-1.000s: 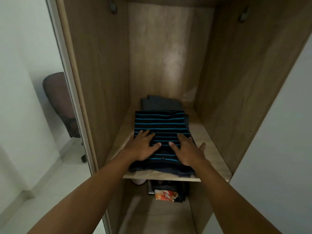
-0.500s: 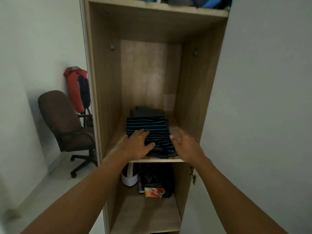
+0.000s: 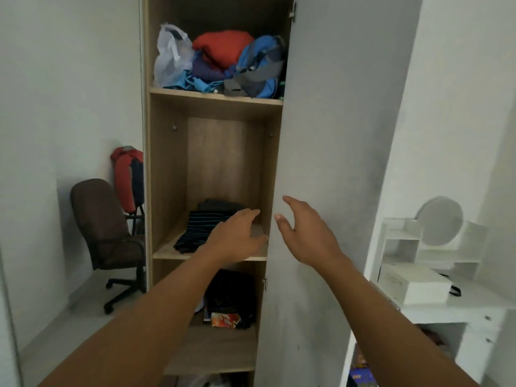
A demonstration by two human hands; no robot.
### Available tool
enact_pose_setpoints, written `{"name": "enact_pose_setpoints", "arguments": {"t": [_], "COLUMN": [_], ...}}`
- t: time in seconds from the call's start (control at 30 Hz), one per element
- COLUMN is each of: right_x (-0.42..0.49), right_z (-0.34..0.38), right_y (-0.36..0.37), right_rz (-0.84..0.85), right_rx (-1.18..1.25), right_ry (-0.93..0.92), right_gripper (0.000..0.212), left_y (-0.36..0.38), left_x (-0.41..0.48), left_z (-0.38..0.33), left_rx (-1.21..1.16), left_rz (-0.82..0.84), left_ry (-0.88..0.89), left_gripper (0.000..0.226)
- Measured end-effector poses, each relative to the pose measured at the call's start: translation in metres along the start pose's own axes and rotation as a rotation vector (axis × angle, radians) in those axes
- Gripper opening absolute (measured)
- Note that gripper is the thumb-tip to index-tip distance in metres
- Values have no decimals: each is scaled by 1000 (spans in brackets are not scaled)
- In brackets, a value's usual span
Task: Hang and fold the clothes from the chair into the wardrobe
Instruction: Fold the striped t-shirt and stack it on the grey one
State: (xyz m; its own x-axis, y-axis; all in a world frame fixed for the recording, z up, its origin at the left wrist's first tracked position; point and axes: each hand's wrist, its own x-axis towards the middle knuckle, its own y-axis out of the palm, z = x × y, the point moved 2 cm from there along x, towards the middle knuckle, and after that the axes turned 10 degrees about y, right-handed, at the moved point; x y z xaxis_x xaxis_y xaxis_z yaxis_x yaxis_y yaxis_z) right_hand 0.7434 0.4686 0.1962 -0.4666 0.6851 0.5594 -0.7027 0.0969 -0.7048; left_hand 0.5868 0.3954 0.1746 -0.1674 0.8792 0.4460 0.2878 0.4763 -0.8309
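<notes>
Wardrobe (image 3: 167, 177) shelves are showing in the head view. The left hand (image 3: 237, 236), fingers loosely spread and holding nothing, is reaching over the right front part of the middle shelf (image 3: 164, 250). The right hand (image 3: 304, 233), wide open and empty, is hovering in front of the white door (image 3: 321, 135), just beside that shelf's right edge. The folded striped shirt (image 3: 199, 229) is lying toward the shelf's front left, with a dark folded garment (image 3: 220, 205) sitting behind it. A brown chair (image 3: 103, 227) is standing left of the wardrobe.
</notes>
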Motion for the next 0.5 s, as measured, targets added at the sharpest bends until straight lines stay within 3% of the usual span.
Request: {"name": "enact_pose_setpoints", "arguments": {"t": [0.13, 0.33, 0.4, 0.5], "right_x": [-37, -66, -65, -68], "right_z": [-1, -34, -47, -60], "right_y": [-60, -121, -126, -126], "right_rz": [-85, -352, -340, -197], "right_rx": [30, 276, 333, 410], "right_ry": [-28, -51, -23, 6], "right_gripper": [53, 48, 39, 47], "left_y": [9, 18, 20, 25], "left_x": [-23, -35, -34, -34], "left_z": [-67, -130, -147, -166], "left_rx": [-140, -297, -313, -326], "left_rz": [38, 10, -15, -55], "left_ry": [56, 144, 156, 189], "left_gripper": [91, 109, 113, 119]}}
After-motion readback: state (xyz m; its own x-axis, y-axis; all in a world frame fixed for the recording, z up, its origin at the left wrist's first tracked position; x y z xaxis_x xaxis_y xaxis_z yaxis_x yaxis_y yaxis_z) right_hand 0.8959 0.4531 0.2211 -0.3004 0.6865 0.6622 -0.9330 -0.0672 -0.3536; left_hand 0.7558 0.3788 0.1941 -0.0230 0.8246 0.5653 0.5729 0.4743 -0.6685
